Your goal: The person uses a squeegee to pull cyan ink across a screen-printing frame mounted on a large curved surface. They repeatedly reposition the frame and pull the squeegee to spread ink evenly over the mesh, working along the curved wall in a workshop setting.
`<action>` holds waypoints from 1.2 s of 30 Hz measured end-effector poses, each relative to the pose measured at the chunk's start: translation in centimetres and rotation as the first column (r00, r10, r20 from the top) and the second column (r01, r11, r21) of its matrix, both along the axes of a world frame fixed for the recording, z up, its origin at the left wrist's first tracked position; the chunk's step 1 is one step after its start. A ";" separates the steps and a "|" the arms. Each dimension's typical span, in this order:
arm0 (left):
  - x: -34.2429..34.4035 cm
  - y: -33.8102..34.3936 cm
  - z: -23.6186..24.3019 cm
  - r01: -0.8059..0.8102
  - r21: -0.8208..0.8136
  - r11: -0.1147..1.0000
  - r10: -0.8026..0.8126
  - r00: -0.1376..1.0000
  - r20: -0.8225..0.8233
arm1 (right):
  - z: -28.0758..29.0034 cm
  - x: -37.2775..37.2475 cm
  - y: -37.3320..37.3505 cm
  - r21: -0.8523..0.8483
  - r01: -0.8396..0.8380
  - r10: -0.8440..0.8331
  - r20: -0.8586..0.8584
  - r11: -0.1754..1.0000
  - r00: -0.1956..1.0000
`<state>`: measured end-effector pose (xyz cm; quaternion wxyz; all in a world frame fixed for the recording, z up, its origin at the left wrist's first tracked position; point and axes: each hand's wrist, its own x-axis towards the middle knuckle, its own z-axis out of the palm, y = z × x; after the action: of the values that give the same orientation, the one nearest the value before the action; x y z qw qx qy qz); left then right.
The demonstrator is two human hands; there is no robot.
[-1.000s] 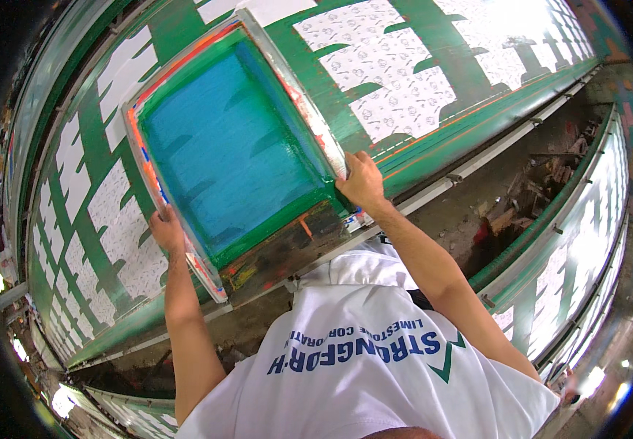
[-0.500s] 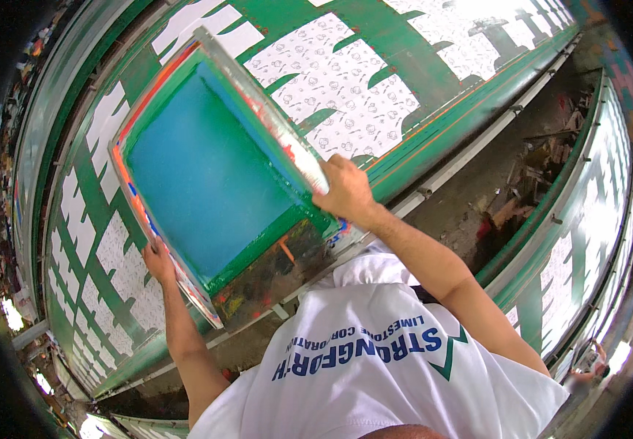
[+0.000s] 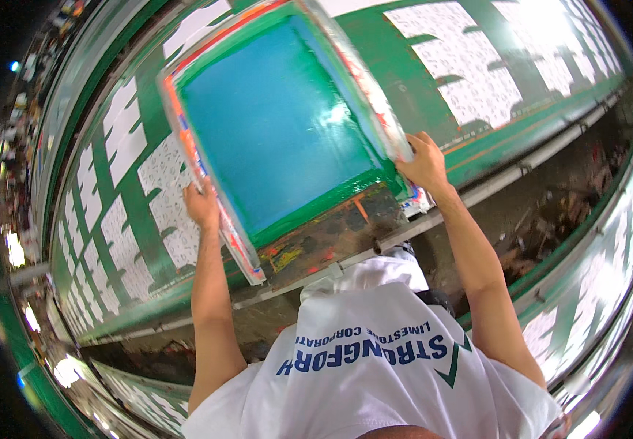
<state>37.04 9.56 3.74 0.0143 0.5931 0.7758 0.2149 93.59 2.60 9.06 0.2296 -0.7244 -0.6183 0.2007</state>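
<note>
A large screen printing frame (image 3: 272,124) with blue mesh and a green border is between my hands, tilted over the long green table. Red, orange and white smears mark its rails. My left hand (image 3: 201,205) grips the left rail near its lower part. On the opposite rail, close to the near right corner, my right hand (image 3: 424,162) has its fingers wrapped round the edge. A dark, paint-stained board (image 3: 331,238) sits along the frame's near end. White cut fabric pieces with small printed figures (image 3: 470,73) lie on the table, some partly hidden by the frame.
The green table (image 3: 470,150) runs from lower left to upper right, with a metal rail (image 3: 521,164) along its near edge. A littered gap (image 3: 536,197) separates it from another table with white pieces (image 3: 587,293) at the right. Plain white pieces (image 3: 125,124) lie further left.
The frame has moved to the right in view and turned squarer to me, both hands still on its rails. My view of the tables has shifted too.
</note>
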 end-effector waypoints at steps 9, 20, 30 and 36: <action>9.3 -1.9 0.1 -0.058 0.051 0.997 0.059 0.998 -0.014 | -3.0 7.5 -0.9 0.051 0.011 -0.008 -0.075 0.999 0.997; 11.2 -1.7 -1.1 -0.067 0.086 0.994 0.073 0.995 -0.072 | -4.3 9.6 -0.9 0.055 -0.061 0.065 -0.070 0.997 0.995; 11.9 -1.6 -3.0 -0.151 -0.014 0.988 0.150 0.988 -0.033 | -3.7 9.0 -1.8 0.024 -0.154 0.149 0.139 0.988 0.979; 12.3 -1.6 -2.6 -0.147 0.055 0.988 0.145 0.989 0.037 | 1.9 0.1 -7.5 -0.026 -0.775 0.773 -0.051 0.632 0.632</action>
<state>49.30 7.94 1.13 -0.0057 0.5311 0.8104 0.2475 93.73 -4.93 10.92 0.1157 -0.3911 -0.8602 0.3061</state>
